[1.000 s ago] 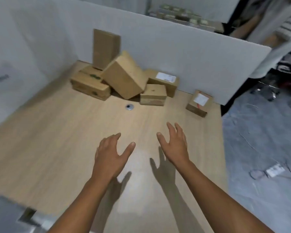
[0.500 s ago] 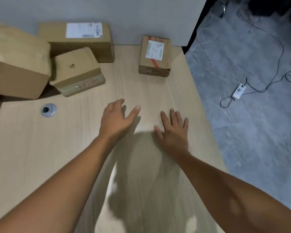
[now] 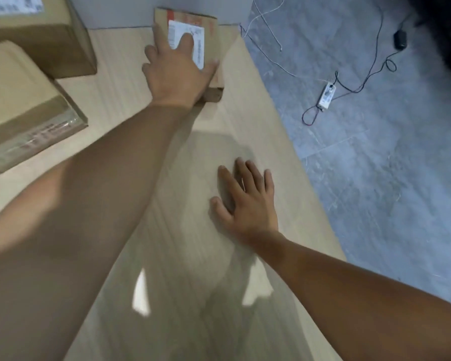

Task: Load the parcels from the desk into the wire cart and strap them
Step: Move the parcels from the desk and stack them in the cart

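Left hand (image 3: 176,74): laid palm-down, fingers spread and uncurled, on the small brown cardboard parcel with white label and red tape (image 3: 214,32). The parcel is set at the far right corner of the pale wooden desk (image 3: 120,84). Right hand (image 3: 248,201): released, pressed flat on the desk, nearer. A taped cardboard box (image 3: 29,108) and a labelled cardboard box (image 3: 39,40) are placed to the left.

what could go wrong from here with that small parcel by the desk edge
1. The small parcel sits near the right edge of the desk with only the left hand spread over its top. A one-handed lift or drag could let it slip off to the floor.
2. Cables and an adapter lie on the floor beside that edge, a likely trip hazard when carrying parcels away.
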The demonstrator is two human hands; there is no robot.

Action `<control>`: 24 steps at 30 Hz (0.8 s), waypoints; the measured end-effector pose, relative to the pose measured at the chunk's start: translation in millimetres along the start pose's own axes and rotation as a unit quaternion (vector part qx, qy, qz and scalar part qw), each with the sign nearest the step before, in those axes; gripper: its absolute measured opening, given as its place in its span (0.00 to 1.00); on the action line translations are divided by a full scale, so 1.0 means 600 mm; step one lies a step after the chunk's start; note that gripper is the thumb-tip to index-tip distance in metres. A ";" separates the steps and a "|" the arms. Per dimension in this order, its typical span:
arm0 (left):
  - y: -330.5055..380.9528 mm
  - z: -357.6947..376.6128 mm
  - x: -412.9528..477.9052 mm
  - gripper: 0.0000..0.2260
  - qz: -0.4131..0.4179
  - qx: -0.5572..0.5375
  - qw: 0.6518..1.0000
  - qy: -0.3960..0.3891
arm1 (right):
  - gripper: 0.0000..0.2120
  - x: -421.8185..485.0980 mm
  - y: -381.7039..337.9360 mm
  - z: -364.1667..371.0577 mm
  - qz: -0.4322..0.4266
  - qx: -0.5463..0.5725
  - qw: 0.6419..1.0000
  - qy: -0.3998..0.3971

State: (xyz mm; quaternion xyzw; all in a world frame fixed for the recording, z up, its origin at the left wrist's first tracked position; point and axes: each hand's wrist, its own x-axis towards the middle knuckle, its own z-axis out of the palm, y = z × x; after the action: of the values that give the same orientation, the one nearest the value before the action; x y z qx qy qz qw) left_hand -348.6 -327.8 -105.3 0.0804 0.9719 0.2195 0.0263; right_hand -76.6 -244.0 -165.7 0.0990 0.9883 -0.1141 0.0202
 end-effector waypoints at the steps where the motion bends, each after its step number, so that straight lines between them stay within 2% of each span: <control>1: -0.011 -0.004 -0.015 0.32 0.003 0.009 1.000 -0.002 | 0.32 0.001 0.002 0.000 0.002 0.007 1.000 0.001; 8: -0.094 -0.034 -0.220 0.32 0.021 0.011 1.000 -0.005 | 0.34 -0.005 0.005 -0.009 -0.006 0.081 0.996 0.023; 10: -0.115 -0.031 -0.303 0.33 0.032 0.015 0.999 0.022 | 0.35 -0.008 0.008 -0.013 -0.013 0.118 0.993 0.018; 14: -0.103 -0.026 -0.485 0.32 -0.019 0.015 0.995 0.098 | 0.39 -0.005 0.010 -0.034 -0.001 0.128 0.992 -0.003; 17: -0.090 -0.009 -0.630 0.30 -0.007 0.020 0.996 0.091 | 0.36 -0.005 -0.002 -0.057 0.013 0.158 0.982 -0.100; 20: -0.063 0.003 -0.747 0.30 0.012 0.014 0.993 0.116 | 0.30 -0.029 -0.014 -0.081 -0.120 0.101 0.949 -0.275; 21: -0.056 0.002 -0.778 0.31 -0.001 0.027 0.992 0.124 | 0.30 -0.049 -0.020 -0.086 -0.167 0.077 0.934 -0.306; 22: -0.055 0.000 -0.808 0.33 -0.048 0.036 0.989 0.132 | 0.31 -0.074 -0.028 -0.087 -0.199 0.059 0.924 -0.321; 23: -0.055 -0.001 -0.840 0.38 -0.136 0.027 0.980 0.140 | 0.31 -0.101 -0.039 -0.087 -0.219 0.049 0.919 -0.325; 24: -0.053 0.000 -0.876 0.44 -0.252 -0.004 0.957 0.142 | 0.30 -0.129 -0.050 -0.085 -0.230 0.051 0.916 -0.325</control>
State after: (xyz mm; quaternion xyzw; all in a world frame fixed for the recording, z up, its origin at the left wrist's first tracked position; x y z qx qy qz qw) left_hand 164.9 -444.2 -110.7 -0.1991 0.9536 0.2186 -0.0572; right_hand -7.5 -275.6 -104.6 -0.1728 0.9155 -0.1917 0.3086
